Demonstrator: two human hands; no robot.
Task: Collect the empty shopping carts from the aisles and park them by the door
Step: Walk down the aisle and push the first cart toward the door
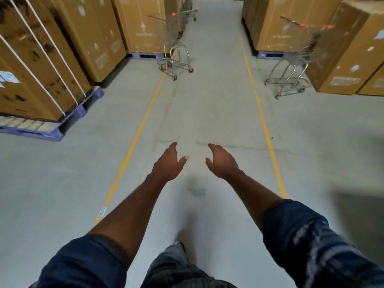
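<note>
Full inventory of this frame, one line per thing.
left cart: 1, steel with red handle tips, by left line ahead
right cart: 1, same, against right boxes
far cart: seemingly 1, behind left cart
boxes: many, brown, both aisle sides
pallets: several, blue, under boxes
straps: few, white, nearest left box
floor lines: 2, yellow, along aisle
left hand: open, empty, forward
right hand: open, empty, forward
sleeves: 2, dark blue
</note>
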